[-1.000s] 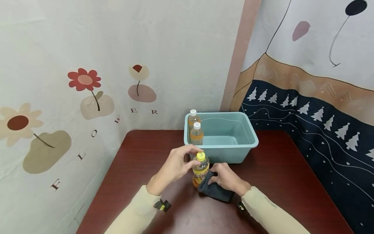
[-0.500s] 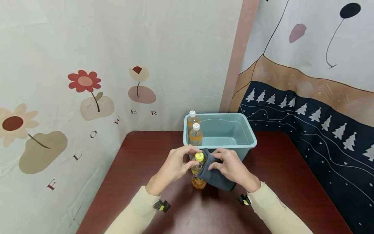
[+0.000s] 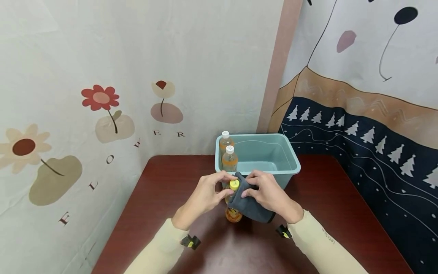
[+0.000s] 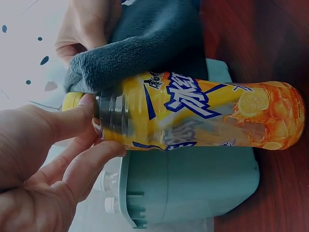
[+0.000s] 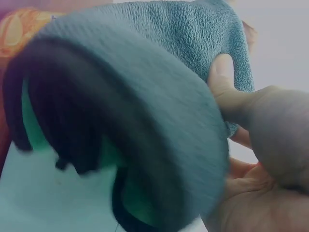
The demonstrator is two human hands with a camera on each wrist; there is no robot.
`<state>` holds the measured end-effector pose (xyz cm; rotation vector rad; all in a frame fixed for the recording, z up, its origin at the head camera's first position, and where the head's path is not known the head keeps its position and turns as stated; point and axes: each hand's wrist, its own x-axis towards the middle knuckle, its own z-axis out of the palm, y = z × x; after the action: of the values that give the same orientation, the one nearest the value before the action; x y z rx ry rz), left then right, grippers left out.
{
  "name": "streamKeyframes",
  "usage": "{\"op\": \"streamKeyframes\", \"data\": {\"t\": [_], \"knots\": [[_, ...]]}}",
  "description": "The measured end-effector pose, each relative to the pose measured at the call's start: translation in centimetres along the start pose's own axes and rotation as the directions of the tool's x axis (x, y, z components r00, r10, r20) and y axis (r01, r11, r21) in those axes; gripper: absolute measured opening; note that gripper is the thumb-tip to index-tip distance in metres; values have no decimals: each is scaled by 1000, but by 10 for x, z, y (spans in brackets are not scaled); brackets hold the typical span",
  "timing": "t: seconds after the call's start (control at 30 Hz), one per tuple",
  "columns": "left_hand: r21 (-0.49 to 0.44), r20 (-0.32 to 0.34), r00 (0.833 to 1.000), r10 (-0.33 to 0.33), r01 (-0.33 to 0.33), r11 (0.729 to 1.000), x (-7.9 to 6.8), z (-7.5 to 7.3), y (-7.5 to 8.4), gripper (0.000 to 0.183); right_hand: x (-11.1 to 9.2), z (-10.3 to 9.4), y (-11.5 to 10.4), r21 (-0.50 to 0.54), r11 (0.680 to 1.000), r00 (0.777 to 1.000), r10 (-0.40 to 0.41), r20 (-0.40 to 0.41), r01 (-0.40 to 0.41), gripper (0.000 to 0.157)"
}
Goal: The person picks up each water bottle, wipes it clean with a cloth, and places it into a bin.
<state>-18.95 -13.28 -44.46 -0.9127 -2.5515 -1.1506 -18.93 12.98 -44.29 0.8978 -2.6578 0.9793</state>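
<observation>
A bottle of iced tea with a yellow cap stands upright on the table, in front of the tub. My left hand pinches it at the neck, just under the cap, between thumb and fingers. My right hand grips a dark grey cloth by its upper part and holds it against the bottle's right side. In the head view the cloth hides much of the label. The left wrist view shows the cloth lying along the bottle's shoulder. Its loose end hangs down in the right wrist view.
A light blue plastic tub stands behind the bottle. Two white-capped bottles, one nearer and one behind it, stand at its left end. Printed cloth walls rise behind and to the right of the dark red table.
My right hand has lifted the cloth from low on the bottle up to its neck and shoulder. The left hand keeps its hold at the neck.
</observation>
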Motion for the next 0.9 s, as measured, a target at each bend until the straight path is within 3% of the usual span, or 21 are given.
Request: {"op": "streamKeyframes", "data": {"t": [0.3,0.7,0.9], "knots": [[-5,-3,1000,0,0,1000,0,1,0,38,-9,12,20,-33,999,998,27,55,-25,17],[-2,-3,1000,1,-1,1000,0,0,-1,39,-16,69,57,-26,1000,974,-3,226,9,8],[-1,-2,1000,1,-1,1000,0,1,-1,39,-18,77,65,13,999,966,43,256,-48,11]]}}
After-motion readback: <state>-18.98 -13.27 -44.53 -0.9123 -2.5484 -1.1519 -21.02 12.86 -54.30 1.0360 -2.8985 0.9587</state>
